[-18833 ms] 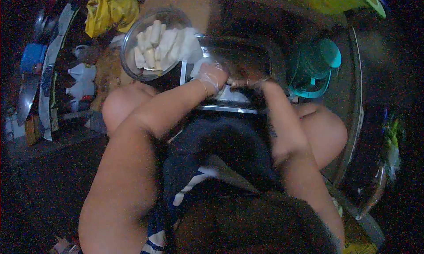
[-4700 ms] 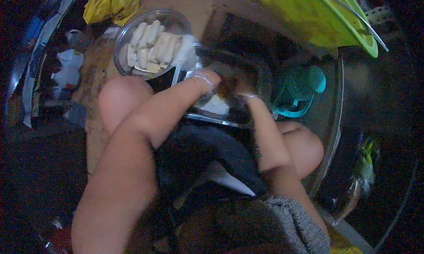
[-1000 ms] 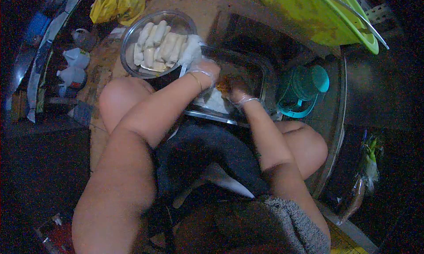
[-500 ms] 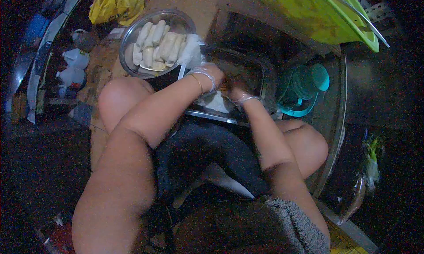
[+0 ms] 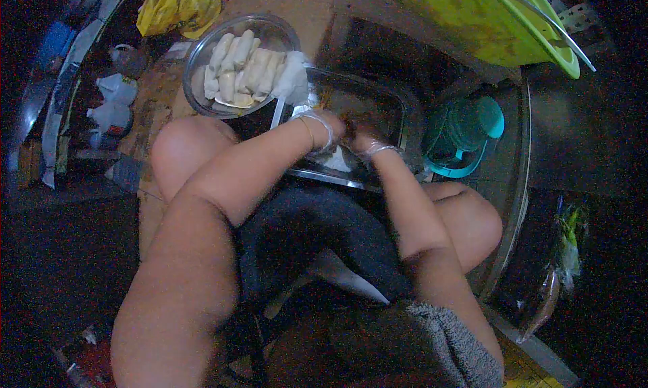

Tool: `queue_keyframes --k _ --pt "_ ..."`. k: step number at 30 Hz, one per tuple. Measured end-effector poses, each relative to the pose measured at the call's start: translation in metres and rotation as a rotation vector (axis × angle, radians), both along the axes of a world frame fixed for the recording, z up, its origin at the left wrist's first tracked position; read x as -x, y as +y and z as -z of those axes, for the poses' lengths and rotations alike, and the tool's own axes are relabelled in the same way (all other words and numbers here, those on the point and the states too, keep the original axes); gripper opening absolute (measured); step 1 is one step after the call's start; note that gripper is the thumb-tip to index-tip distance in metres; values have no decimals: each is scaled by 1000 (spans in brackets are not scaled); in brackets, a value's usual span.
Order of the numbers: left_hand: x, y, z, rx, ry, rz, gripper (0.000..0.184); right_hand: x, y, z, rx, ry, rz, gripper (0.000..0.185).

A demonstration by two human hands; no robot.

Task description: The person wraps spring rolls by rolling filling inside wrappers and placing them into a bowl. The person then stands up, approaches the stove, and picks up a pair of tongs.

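Note:
Both hands are in clear plastic gloves over a metal tray (image 5: pixel 334 178). My left hand (image 5: pixel 325 129) is at the tray's left part, its fingers close to those of my right hand (image 5: pixel 363 140). Dark blur hides the fingertips of both, and I cannot make out what they hold. A white sheet (image 5: pixel 335 161) lies in the tray just below them, and some orange-brown filling (image 5: pixel 326 98) shows above my left hand. Pale rolls (image 5: pixel 237 69) are piled in a round metal bowl (image 5: pixel 191 94) at the upper left. White wrappers (image 5: pixel 292 79) hang between bowl and tray.
A teal pitcher (image 5: pixel 463 135) stands right of the tray. A large lime-green basin (image 5: pixel 472 23) leans at the upper right. Yellow plastic bags (image 5: pixel 179 9) and white jugs (image 5: pixel 110 108) are at the left. Green stalks in plastic (image 5: pixel 570 243) lie at the far right.
My left hand has moved slightly down and right, closer to my right hand, uncovering orange-brown filling above it. Since the oldest frame the view has shifted and the bowl's pile of rolls looks fuller.

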State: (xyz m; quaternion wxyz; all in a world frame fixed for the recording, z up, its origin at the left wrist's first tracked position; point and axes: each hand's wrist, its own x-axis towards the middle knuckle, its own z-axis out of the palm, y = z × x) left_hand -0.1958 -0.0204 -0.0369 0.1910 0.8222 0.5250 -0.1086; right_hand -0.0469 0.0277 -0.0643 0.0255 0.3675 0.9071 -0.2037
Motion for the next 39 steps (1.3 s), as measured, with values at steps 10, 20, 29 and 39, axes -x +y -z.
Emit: queue_keyframes --k 10,20,29,39 --pt "-5 -3 -9 21 6 -50 25 -4 12 43 -66 17 32 57" --pt "-5 0 3 11 50 3 25 -5 12 27 8 -25 -34 57" --pt "-13 -3 -17 51 111 -31 27 -7 12 55 -31 156 64 54" --pt "-13 0 -5 32 63 -30 30 -6 15 59 -10 131 48 60"
